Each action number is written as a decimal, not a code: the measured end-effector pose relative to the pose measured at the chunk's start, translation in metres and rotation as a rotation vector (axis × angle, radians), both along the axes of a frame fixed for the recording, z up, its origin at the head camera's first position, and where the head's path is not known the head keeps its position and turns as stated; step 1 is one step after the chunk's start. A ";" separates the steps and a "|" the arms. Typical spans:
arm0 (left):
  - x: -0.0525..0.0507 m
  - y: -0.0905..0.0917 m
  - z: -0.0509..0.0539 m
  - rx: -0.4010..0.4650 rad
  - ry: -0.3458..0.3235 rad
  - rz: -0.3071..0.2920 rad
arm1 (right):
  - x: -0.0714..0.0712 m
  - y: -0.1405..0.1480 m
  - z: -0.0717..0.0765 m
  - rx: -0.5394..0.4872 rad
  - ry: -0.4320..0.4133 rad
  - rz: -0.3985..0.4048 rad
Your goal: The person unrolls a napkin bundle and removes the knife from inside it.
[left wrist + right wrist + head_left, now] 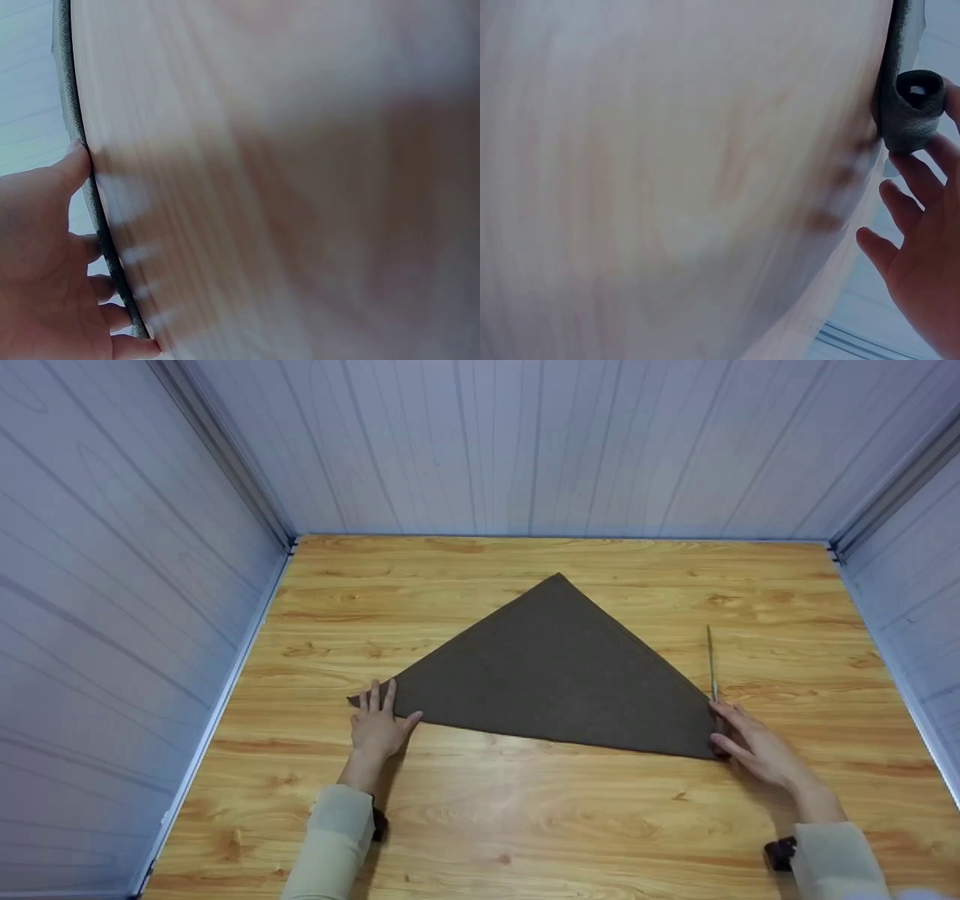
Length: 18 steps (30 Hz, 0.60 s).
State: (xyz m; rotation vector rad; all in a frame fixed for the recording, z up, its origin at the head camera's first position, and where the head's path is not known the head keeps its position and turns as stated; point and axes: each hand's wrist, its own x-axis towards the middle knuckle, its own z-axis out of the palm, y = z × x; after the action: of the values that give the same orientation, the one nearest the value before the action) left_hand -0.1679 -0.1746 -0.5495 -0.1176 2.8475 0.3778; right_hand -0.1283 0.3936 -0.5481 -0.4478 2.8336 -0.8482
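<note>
A dark brown cloth [555,675] lies folded into a large triangle. My left hand [375,731] presses its left corner, fingers spread and straight across it, with the thumb at the lower edge. At the right corner my right hand [765,750] holds the cloth between thumb and fingers. The right wrist view shows that corner as a small hollow roll [909,127], with the fingertips against it and the other fingers spread. A thin, straight, greyish stick-like thing [712,664] sticks out beyond the right hand; its near end is hidden, and its kind is unclear.
The wood-grain table [510,825] is enclosed by pale panels at the back [495,450], left [112,622] and right [915,547]. A small dark device [380,819] is at the left wrist, and another dark device [780,855] at the right.
</note>
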 end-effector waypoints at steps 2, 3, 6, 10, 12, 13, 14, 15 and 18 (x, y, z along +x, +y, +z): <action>0.000 0.000 0.000 0.001 -0.002 -0.001 | 0.001 0.002 -0.001 -0.009 0.011 0.007; 0.000 0.000 -0.001 0.002 -0.003 -0.001 | 0.001 0.003 -0.001 -0.014 0.011 0.009; -0.001 -0.001 -0.001 0.008 -0.003 0.001 | 0.002 0.006 -0.002 -0.017 0.012 0.012; 0.000 -0.001 -0.001 0.016 -0.003 0.005 | 0.004 0.008 -0.002 -0.020 0.003 0.008; 0.000 -0.001 -0.001 0.017 0.001 0.004 | 0.005 0.009 -0.002 -0.024 0.004 0.008; 0.000 -0.001 -0.001 0.015 0.001 0.005 | 0.005 0.010 -0.003 -0.027 0.001 0.008; 0.000 -0.001 -0.001 0.013 0.002 0.005 | 0.006 0.011 -0.003 -0.025 0.009 0.011; 0.000 -0.001 -0.001 0.012 0.002 0.005 | 0.007 0.012 -0.004 -0.024 0.020 0.016; 0.000 -0.001 -0.001 0.014 0.002 0.004 | 0.009 0.015 -0.007 -0.013 0.052 0.036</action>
State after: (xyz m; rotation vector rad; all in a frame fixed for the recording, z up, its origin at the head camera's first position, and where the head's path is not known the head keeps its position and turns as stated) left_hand -0.1680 -0.1759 -0.5505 -0.1202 2.8466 0.3982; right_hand -0.1196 0.4087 -0.5548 -0.5285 2.8598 -0.8603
